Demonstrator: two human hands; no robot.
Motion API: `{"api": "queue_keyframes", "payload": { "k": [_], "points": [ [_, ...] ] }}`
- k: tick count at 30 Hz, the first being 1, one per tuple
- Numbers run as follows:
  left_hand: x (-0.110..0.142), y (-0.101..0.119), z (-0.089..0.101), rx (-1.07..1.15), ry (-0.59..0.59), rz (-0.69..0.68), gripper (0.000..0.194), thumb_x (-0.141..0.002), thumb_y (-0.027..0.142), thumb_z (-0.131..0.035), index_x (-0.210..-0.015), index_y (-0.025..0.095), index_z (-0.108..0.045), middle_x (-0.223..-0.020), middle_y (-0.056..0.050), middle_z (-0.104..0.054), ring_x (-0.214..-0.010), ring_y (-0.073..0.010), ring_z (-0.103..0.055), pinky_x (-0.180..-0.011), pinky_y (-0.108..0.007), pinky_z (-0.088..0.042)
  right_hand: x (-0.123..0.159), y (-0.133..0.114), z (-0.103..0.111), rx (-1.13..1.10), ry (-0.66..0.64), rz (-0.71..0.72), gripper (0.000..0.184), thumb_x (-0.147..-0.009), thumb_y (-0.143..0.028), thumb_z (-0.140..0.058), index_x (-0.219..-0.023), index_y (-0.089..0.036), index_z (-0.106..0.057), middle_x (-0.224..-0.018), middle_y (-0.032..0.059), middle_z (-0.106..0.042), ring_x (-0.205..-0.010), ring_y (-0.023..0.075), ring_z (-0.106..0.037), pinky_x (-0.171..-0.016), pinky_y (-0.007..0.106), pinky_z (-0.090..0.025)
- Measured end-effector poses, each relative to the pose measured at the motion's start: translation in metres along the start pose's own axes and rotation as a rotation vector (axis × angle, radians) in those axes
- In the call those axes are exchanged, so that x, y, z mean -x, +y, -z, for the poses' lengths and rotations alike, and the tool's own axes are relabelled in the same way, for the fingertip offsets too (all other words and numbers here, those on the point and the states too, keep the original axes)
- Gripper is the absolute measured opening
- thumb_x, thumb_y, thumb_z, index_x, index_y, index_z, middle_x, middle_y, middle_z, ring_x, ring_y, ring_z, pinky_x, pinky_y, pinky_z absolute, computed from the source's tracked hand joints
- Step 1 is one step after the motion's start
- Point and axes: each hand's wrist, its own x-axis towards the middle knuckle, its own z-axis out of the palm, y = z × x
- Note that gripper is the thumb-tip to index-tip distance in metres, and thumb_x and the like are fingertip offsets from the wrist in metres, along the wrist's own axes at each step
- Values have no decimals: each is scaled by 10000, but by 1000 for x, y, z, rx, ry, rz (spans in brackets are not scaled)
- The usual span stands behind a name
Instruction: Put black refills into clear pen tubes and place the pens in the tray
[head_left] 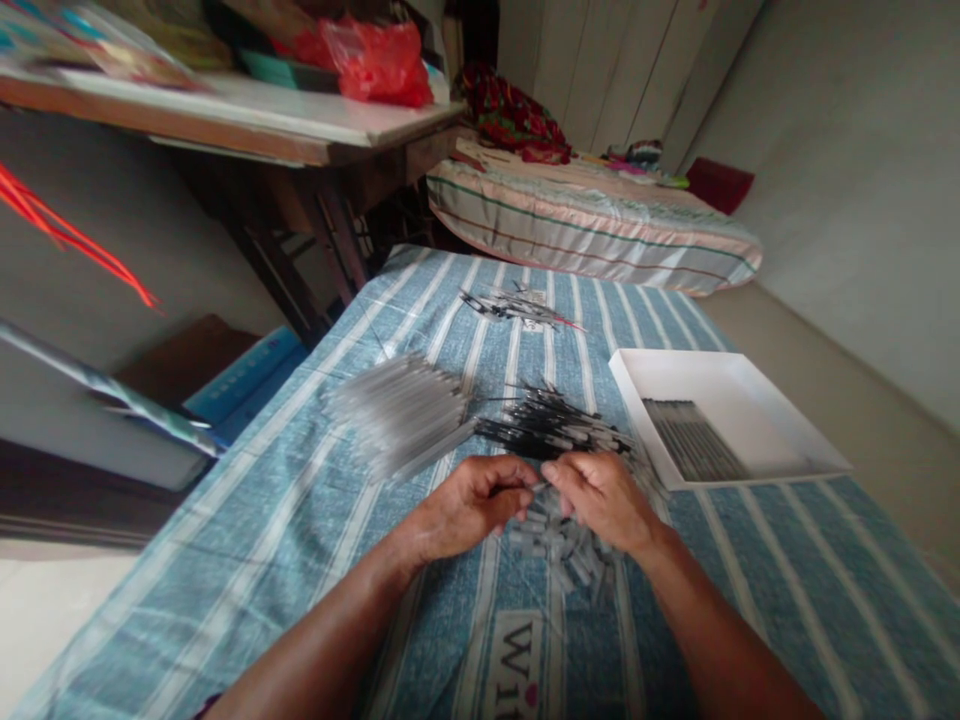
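My left hand [476, 505] and my right hand [604, 500] meet over the middle of the bed-like surface, both closed with fingertips pinched close together. A small pale piece seems to sit between the fingertips, too blurred to name. Just beyond them lies a loose heap of thin black and grey pen refills [551, 425]. Short translucent grey caps [574, 560] are scattered beneath and in front of my right hand. To the left, clear pen barrels [405, 410] lie side by side in a blurred stack.
A white shallow box [780, 430] at the right holds a row of grey pens [694, 440]. Farther back lies a small pile of thin sticks [517, 305]. Blue striped cloth [300, 570] covers the surface. A table [390, 125] with a red bag [382, 60] stands back left.
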Motion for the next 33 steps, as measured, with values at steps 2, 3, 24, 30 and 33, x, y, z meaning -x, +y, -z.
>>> {"api": "queue_keyframes", "payload": {
  "k": [2,3,24,30,33],
  "points": [
    [0,0,0,-2,4,-4,149,-793,231,-520,-847,130,-614,-658,18,-554,-534,-72,-451,-481,-177,-368,0,0,-1,-35,-12,12,293,-837,-376,-498,-647,-167,-576,-521,-33,-541,-445,76,-471,-461,185,-340],
    [0,-1,0,-4,3,-3,143,-791,230,-522,-836,130,-614,-651,20,-548,-533,-71,-449,-480,-176,-366,1,1,-1,-29,-11,16,285,-830,-371,-510,-642,-166,-571,-519,-34,-542,-445,75,-472,-462,184,-340],
    [-1,-1,-2,-21,30,8,128,-767,250,-563,-793,132,-605,-606,35,-509,-531,-78,-426,-497,-191,-347,2,-6,5,-12,-56,-16,285,-840,-347,-502,-623,-166,-541,-512,-44,-521,-476,76,-479,-472,181,-334],
    [-3,0,-2,-77,84,-59,186,-783,284,-566,-830,123,-645,-669,6,-574,-599,-104,-468,-564,-216,-373,-1,-4,4,-115,-73,-69,289,-843,-344,-494,-609,-175,-512,-510,-40,-541,-429,74,-493,-436,173,-356],
    [-3,1,1,-159,73,-81,200,-805,272,-542,-836,122,-670,-685,-5,-583,-628,-114,-485,-593,-222,-385,-6,-4,6,-155,-69,-94,309,-837,-351,-503,-582,-176,-498,-493,-39,-539,-399,69,-480,-411,169,-351]
  ]
}}
